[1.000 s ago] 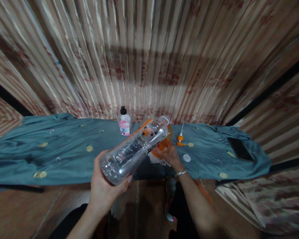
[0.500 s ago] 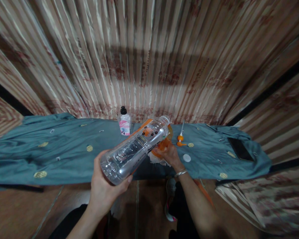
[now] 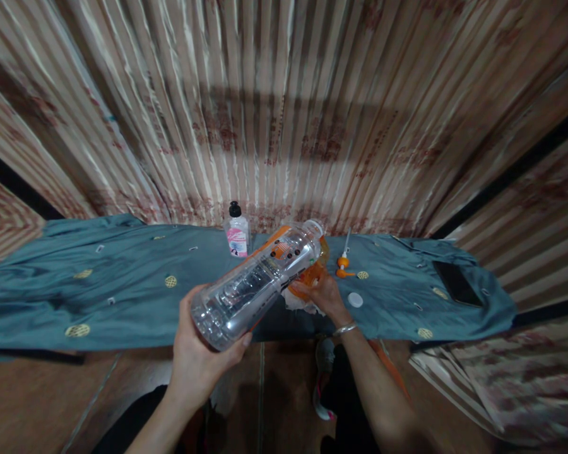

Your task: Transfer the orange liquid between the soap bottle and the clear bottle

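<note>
My left hand [image 3: 196, 353] grips the base of a large clear plastic bottle [image 3: 255, 284], tilted with its open neck pointing away and down. The neck meets the top of an orange bottle [image 3: 315, 271] that my right hand [image 3: 324, 296] holds on the teal cloth [image 3: 123, 290]. A white rag [image 3: 296, 304] lies under the right hand. A silver bracelet sits on my right wrist. The orange bottle is mostly hidden behind the clear one.
A small white bottle with a black cap [image 3: 237, 231] stands at the back. An orange pump head [image 3: 343, 265] and a white cap [image 3: 355, 300] lie right of my hand. A dark phone [image 3: 455, 284] rests at the far right. Striped curtains hang behind.
</note>
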The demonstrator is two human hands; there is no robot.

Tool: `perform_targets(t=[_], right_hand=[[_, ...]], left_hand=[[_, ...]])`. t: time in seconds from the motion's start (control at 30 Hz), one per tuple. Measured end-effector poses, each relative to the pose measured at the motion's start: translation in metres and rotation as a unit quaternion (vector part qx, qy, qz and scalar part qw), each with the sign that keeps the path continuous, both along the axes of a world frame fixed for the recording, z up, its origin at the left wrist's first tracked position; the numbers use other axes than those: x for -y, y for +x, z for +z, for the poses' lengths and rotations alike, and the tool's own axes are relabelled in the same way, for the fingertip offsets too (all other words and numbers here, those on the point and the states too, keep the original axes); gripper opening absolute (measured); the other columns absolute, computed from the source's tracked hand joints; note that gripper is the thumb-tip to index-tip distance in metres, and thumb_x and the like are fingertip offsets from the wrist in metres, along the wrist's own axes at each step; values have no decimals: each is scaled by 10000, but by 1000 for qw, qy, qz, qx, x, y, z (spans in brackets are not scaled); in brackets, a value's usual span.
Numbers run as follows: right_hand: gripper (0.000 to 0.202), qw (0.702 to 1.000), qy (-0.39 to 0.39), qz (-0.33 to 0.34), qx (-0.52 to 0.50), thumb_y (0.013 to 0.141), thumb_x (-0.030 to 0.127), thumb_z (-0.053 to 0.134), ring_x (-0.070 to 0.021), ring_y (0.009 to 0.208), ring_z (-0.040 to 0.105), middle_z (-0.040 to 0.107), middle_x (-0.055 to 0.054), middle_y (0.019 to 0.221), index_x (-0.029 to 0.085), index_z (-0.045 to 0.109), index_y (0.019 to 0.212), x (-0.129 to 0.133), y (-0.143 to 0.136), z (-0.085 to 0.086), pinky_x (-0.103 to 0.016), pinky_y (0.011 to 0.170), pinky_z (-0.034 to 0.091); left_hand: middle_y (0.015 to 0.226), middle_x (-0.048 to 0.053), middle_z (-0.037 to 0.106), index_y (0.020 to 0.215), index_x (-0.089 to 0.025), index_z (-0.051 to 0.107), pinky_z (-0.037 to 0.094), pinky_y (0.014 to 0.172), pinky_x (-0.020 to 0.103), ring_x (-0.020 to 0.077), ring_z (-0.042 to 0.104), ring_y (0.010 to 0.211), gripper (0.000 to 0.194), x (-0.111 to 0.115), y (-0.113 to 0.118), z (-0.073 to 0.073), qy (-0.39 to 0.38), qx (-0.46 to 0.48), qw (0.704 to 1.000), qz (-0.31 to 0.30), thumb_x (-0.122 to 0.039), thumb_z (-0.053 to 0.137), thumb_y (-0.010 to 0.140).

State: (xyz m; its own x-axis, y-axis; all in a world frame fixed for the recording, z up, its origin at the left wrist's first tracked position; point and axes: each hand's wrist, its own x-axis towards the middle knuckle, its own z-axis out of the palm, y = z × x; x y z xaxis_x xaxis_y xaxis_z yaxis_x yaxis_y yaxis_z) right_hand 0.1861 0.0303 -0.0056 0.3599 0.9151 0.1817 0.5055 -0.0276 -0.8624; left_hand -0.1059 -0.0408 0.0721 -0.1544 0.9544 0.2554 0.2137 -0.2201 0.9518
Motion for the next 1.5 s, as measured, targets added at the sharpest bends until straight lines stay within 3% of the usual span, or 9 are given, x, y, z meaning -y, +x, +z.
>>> perform_targets(t=[0.17,0.37,0.57,0.87,1.03,1.3,1.4,1.5], right_hand=[[529,1000,-2,12,-15,754,478,1038,-456,1146,916,958,-168,1211,263,802,1176,1,1,-1,-593,1056,756],[843,999,0,-22,-37,675,555,1057,-450,1205,919,956,-163,1301,238,724,1382,-2,0,-6,-603,1053,760],[788,999,4,-9,-34,720,584,1045,-422,1216,918,958,-139,1283,260,734,1367,-1,0,-7,-561,1034,758],[941,999,17,-20,-40,686,635,1047,-498,1320,879,908,-253,1396,194,695,1440,-4,-3,-5,-661,1128,730],[825,999,12,-20,-33,726,545,1020,-474,1321,879,908,-232,1372,193,723,1411,-7,-2,-9,-610,1120,738],[779,998,36,-30,-41,729,591,1010,-466,1259,901,936,-212,1317,220,745,1360,-11,-4,-16,-625,1101,746],[798,998,28,-33,-49,724,536,1033,-474,1230,908,935,-209,1293,206,743,1390,-11,-4,-17,-636,1096,748],[757,998,31,-31,-54,750,510,1022,-462,1218,915,935,-194,1283,217,737,1386,-11,-5,-17,-634,1098,753]], left_hand=[[1231,63,805,1361,-271,643,717,982,495,330,850,1093,861,-1,-3,-3,2,-2,1000,15,-562,1049,660],[1227,60,807,1361,-271,643,702,1006,488,330,854,1102,882,-2,-4,-7,-2,3,1000,2,-579,1061,649],[1245,63,814,1379,-271,649,681,1036,489,329,845,1119,874,1,2,-7,5,29,999,24,-571,1060,668],[1235,55,813,1380,-260,655,670,1016,459,312,841,1105,866,3,6,0,1,43,999,24,-527,1054,660],[1211,60,809,1346,-257,645,674,1007,467,323,845,1094,871,2,3,1,-2,24,1000,11,-552,1067,645],[1223,62,817,1355,-256,657,691,1011,490,338,853,1104,896,-3,-4,-3,1,22,1000,19,-554,1080,624],[1194,63,823,1332,-270,644,715,963,510,355,864,1077,948,-5,-8,-6,-20,1,999,-28,-545,1122,561],[1262,61,822,1392,-289,654,678,1058,545,343,846,1132,908,-1,-3,-7,-6,35,999,13,-653,1064,668]])
